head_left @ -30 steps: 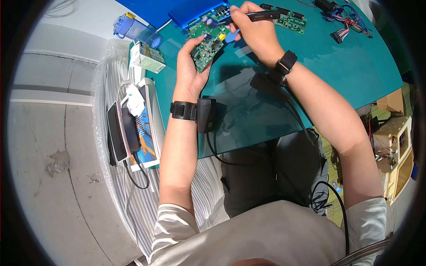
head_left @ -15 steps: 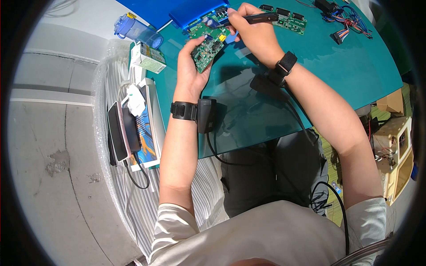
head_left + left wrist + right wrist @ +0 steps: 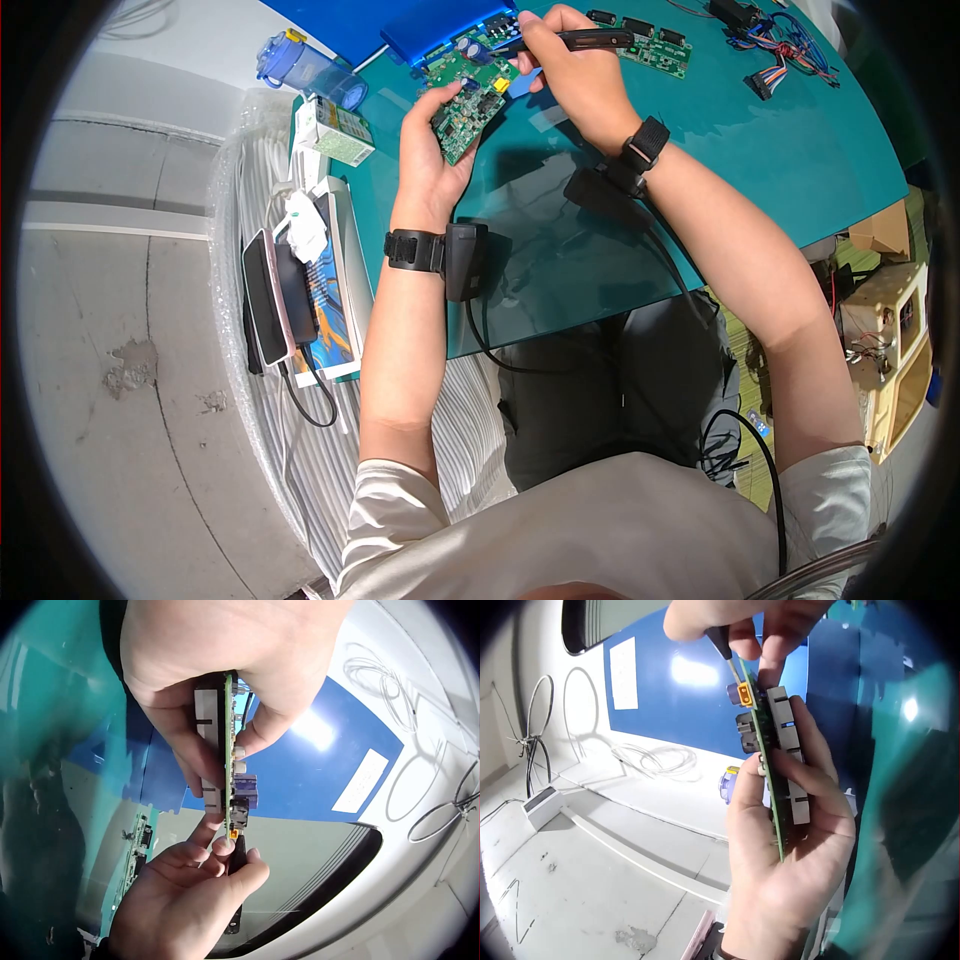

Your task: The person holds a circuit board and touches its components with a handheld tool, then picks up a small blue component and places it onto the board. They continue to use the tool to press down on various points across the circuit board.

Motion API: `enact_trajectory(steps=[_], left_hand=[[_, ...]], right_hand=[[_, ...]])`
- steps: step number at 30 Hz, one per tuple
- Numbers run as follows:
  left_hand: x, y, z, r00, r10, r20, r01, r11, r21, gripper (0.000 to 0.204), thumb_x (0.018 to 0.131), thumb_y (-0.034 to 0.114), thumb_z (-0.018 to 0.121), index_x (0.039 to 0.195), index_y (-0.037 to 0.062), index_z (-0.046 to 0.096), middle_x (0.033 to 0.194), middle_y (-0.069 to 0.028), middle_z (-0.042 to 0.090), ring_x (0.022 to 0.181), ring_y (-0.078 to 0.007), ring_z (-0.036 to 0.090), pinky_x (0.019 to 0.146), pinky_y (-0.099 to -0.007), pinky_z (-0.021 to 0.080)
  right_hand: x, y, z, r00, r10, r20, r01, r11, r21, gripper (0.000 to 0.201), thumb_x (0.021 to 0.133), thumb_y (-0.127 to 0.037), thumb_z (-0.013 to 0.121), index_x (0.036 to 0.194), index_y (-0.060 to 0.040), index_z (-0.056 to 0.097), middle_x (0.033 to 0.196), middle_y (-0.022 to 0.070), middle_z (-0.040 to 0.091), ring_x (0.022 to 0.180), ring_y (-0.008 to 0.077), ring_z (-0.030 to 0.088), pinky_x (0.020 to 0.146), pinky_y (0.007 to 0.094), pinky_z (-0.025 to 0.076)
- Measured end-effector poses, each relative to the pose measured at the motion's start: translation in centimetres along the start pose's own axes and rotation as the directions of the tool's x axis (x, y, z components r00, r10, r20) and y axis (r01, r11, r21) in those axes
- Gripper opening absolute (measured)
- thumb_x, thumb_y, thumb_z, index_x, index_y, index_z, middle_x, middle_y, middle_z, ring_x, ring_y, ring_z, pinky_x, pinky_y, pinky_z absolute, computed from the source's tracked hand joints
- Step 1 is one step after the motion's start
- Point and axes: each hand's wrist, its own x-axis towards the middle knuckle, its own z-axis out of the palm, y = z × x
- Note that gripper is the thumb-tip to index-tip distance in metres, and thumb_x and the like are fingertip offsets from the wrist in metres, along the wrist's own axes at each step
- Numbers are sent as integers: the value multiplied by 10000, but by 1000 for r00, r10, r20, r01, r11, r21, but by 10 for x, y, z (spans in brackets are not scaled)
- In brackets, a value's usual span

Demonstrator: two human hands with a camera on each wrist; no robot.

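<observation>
In the head view my left hand [image 3: 430, 150] grips a green circuit board [image 3: 462, 128] by its near end, thumb on the component side and fingers behind. The board carries purple capacitors [image 3: 245, 790], a yellow connector [image 3: 744, 694] and a pale slotted block [image 3: 786, 731] along its back. Over the far end, my right hand [image 3: 583, 85] holds a black pen-shaped tool [image 3: 598, 38] with a thin metal shaft [image 3: 736, 671]. This shaft runs down beside the yellow connector, where its end is hidden. Some right fingertips [image 3: 223, 845] are right at the board's edge.
A blue metal case [image 3: 440, 32] lies just beyond the board. Another green board [image 3: 655, 50] and bundled wires [image 3: 785, 55] are at the far right of the teal table [image 3: 800, 160]. To the left stand a water bottle [image 3: 310, 72] and a small carton [image 3: 335, 130]. Cables trail from both wrists.
The black tool's rear end moves slightly left, then back right, with small motions of the right hand. The left hand and circuit board stay nearly still.
</observation>
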Motion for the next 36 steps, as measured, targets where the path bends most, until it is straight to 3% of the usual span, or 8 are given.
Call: enact_trajectory(steps=[6,13,16,18,22,27,34,36], left_hand=[[0,0,-1,1000,1,6,0,1000,-7,180,859,98,733,979,60,604,946,-69,693,841,-196,693,683,-300,555],[0,0,-1,1000,-1,-2,1,1000,-4,177,859,97,732,979,65,607,943,-68,694,833,-193,693,672,-295,550],[0,0,-1,1000,-1,1,1,1000,-1,166,860,104,732,971,71,612,942,-63,694,828,-192,691,667,-298,546],[0,0,-1,1000,-1,-2,1,1000,7,161,860,108,733,964,74,615,940,-61,693,831,-191,688,674,-303,545],[0,0,0,1000,7,-16,-7,1000,20,148,858,119,735,947,80,623,940,-57,693,849,-189,681,697,-318,541],[0,0,-1,1000,7,-14,-6,1000,26,151,856,122,735,950,82,624,944,-58,695,856,-188,679,701,-318,536],[-1,0,0,1000,4,-20,-3,1000,27,153,854,125,738,947,82,625,942,-52,699,846,-183,682,688,-309,534],[0,0,-1,1000,4,-18,-3,1000,26,154,853,124,739,947,81,625,943,-53,699,845,-183,683,687,-307,534]], right_hand=[[4,7,-4,994,-69,83,77,992,-95,285,1029,-230,598,799,-89,506,675,-7,595,562,47,519,496,225,408],[2,2,2,999,-32,6,32,1000,3,299,1027,-227,612,788,-86,503,662,-8,580,559,45,504,509,223,405],[3,4,0,997,-69,42,67,997,33,301,1030,-229,611,789,-85,503,660,-10,572,562,44,495,515,220,403],[3,1,-2,992,-91,90,100,989,-106,295,1032,-231,609,798,-87,505,667,-13,571,568,44,493,518,219,402],[2,3,-2,983,-156,96,163,985,-61,287,1033,-231,608,805,-87,511,668,-15,568,572,46,491,522,221,403],[1,0,2,999,-35,17,35,999,17,282,1032,-231,609,805,-89,518,669,-14,570,574,48,498,523,223,407],[2,1,-1,994,-79,77,84,995,-62,290,1029,-238,610,798,-93,510,691,-7,598,565,46,511,504,215,407],[-1,-6,1,1000,19,17,-19,1000,-14,293,1026,-247,613,798,-95,510,692,-6,597,556,44,508,481,217,400]])
